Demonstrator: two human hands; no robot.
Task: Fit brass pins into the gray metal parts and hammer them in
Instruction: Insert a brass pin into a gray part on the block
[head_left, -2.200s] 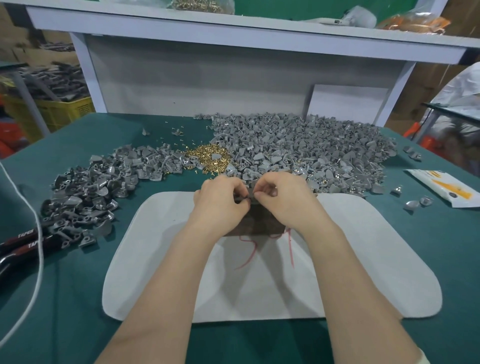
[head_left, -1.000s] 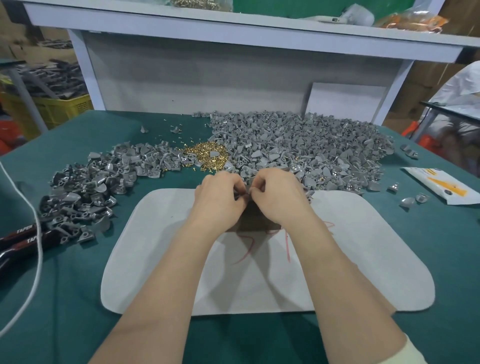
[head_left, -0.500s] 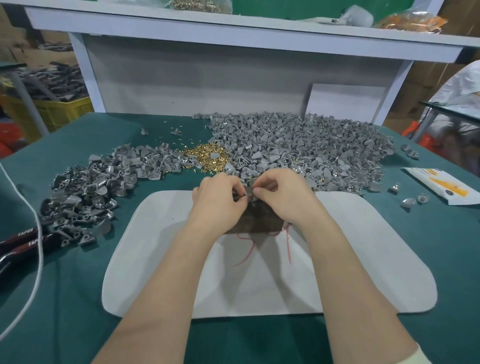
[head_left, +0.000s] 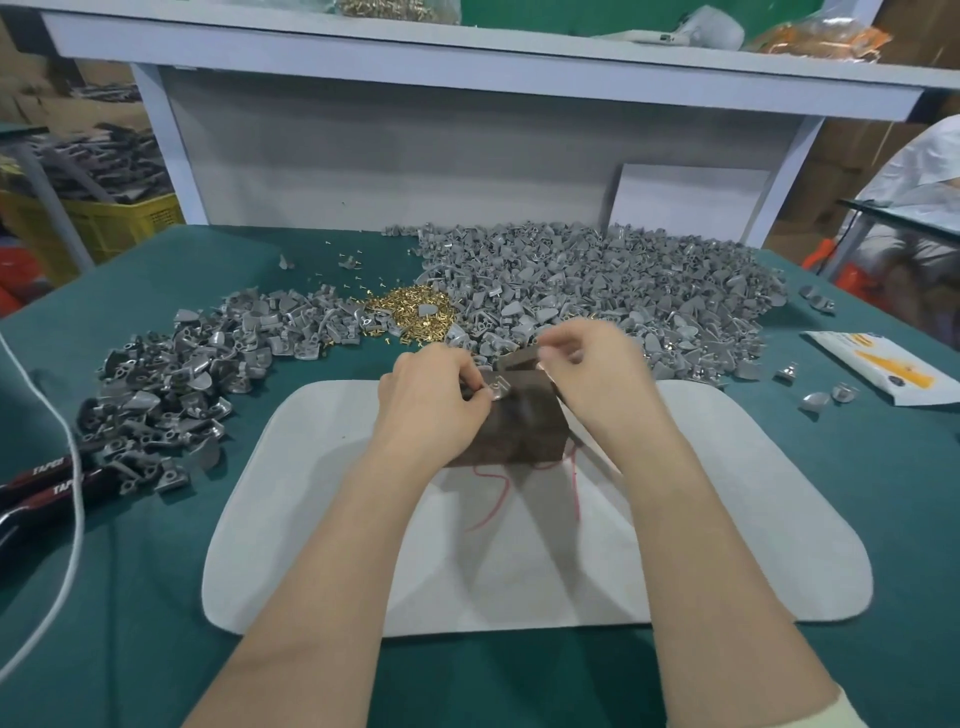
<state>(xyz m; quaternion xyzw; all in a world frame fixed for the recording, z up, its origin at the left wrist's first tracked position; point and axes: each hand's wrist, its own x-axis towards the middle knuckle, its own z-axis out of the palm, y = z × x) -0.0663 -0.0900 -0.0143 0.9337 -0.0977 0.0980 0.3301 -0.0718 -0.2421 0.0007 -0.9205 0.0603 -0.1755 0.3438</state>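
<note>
1. Closest to you, your bare forearms reach out over the white mat (head_left: 727, 519), which lies on the green table cover (head_left: 883, 545). Red scribbled lines (head_left: 491, 501) mark the mat on your side of the dark block.
2. The dark block (head_left: 524, 431) stands on the far half of the mat, brown and squarish.
3. Your left hand (head_left: 431, 405) is at the block's upper left edge, fingers curled. Thumb and fingertips pinch one gray part (head_left: 497, 387) against the block's top. It is a small, dull gray metal piece with a brighter, silvery face turned up. Its finer shape is too small to read.
4. Your right hand (head_left: 597, 379) is over the block's upper right corner, fingers curled and thumb drawn towards the forefinger. It is blurred, so you cannot tell whether it grips anything.
5. Just beyond the block and slightly left lie the brass pins (head_left: 410, 317): a heap of short, shiny gold pieces with a few strays around it.
6. Beyond the block to the right spreads a broad heap of loose gray parts (head_left: 623, 280). Left of the block is a second heap (head_left: 171, 384), which looks darker.
7. Far left of the block lie red-and-black tool handles (head_left: 52, 475) and a white cord (head_left: 78, 519). Far right lies a white-and-orange packet (head_left: 883, 374).
8. Farthest behind the block rises a white shelf (head_left: 467, 67).
</note>
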